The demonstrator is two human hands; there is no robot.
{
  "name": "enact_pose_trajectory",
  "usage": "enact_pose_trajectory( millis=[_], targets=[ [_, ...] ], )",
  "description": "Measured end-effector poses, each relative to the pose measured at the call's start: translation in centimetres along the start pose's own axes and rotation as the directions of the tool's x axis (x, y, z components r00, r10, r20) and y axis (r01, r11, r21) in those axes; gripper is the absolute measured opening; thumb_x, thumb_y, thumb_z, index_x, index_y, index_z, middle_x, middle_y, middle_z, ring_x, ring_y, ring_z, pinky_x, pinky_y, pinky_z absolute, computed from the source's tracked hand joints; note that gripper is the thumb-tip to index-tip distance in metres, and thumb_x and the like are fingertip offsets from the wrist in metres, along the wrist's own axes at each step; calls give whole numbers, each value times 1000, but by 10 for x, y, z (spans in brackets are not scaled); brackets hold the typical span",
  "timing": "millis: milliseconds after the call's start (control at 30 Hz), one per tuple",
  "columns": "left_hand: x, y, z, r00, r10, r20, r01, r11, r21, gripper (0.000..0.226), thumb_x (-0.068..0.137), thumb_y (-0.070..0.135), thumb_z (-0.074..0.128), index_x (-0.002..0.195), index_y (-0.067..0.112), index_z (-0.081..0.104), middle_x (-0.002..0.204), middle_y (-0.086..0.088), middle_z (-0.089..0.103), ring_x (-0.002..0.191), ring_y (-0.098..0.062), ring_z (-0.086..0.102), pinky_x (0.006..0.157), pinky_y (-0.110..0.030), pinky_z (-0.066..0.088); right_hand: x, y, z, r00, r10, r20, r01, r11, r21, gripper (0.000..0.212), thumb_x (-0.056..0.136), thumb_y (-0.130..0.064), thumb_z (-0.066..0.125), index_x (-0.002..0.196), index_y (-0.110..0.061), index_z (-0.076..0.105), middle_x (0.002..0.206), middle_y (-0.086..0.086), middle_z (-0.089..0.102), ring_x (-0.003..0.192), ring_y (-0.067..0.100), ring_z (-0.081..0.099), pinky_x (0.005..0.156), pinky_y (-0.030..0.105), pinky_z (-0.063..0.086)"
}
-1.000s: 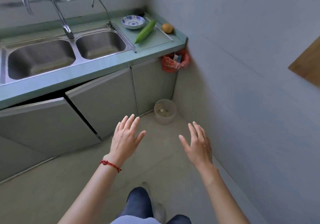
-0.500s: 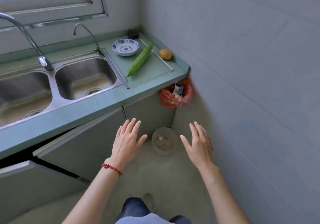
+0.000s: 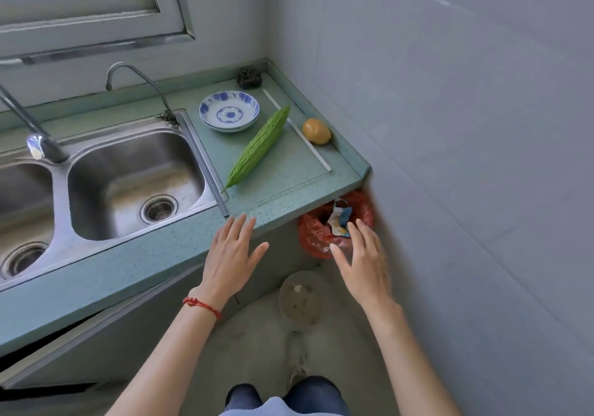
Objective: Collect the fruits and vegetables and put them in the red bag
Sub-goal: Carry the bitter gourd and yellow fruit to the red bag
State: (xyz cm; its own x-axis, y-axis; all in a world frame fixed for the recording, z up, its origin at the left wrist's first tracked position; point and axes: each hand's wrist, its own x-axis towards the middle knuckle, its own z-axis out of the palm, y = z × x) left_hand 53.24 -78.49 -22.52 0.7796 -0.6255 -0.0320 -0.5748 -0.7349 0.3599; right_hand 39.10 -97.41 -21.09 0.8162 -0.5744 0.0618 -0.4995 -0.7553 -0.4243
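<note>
Collecting has not begun: my left grip [image 3: 232,251] and right grip [image 3: 363,261] hover with fingers spread, holding nothing. Bitter gourd [image 3: 259,146] and round yellow fruit [image 3: 316,131] lie on the counter [image 3: 283,190] beyond them, red bag [image 3: 313,237] just ahead of my right.

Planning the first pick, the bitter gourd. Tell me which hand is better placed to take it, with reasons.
Left, probably. The left hand hovers open at the counter edge, roughly below the bitter gourd. The right hand is open too, but off the counter's end in front of the red bag.
</note>
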Motion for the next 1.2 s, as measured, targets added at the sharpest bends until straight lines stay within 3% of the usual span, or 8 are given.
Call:
enact_pose_trajectory(
  millis=[233,433,700,967,1200],
  targets=[
    [79,4,-2,998,-54,-31,54,999,1,93,74,74,1,143,16,23,153,-8,23,143,-27,14,115,-41,12,98,9,-1,996,-54,69,53,999,9,62,94,-43,43,143,-10,27,153,8,27,142,20,20,114,28,15],
    [137,5,-6,996,-87,-8,87,996,-37,65,91,49,38,144,15,22,154,-8,22,143,-27,14,116,-43,13,162,11,6,991,-57,122,60,998,-21,61,94,-43,43,143,-10,28,152,11,28,141,24,23,113,36,25],
    [229,-16,-7,997,-68,33,70,996,-48,64,91,44,43,143,12,24,151,-11,27,141,-29,19,115,-39,15,229,1,26,991,22,130,-23,1000,7,59,93,-39,47,141,-8,31,150,14,31,139,27,27,112,39,27],
    [299,-40,1,978,-152,142,171,976,-135,67,89,40,51,142,9,24,150,-14,28,137,-30,26,112,-40,22,288,-11,42,990,92,110,-95,995,26,60,93,-38,47,142,-10,30,151,11,29,139,25,27,111,37,27],
    [324,-47,4,941,-236,243,293,928,-232,72,84,32,61,141,8,24,137,-16,42,124,-31,40,100,-38,35,324,-14,54,989,110,96,-113,993,26,59,93,-39,48,141,-10,31,150,12,31,138,25,28,110,36,28]
  ],
)
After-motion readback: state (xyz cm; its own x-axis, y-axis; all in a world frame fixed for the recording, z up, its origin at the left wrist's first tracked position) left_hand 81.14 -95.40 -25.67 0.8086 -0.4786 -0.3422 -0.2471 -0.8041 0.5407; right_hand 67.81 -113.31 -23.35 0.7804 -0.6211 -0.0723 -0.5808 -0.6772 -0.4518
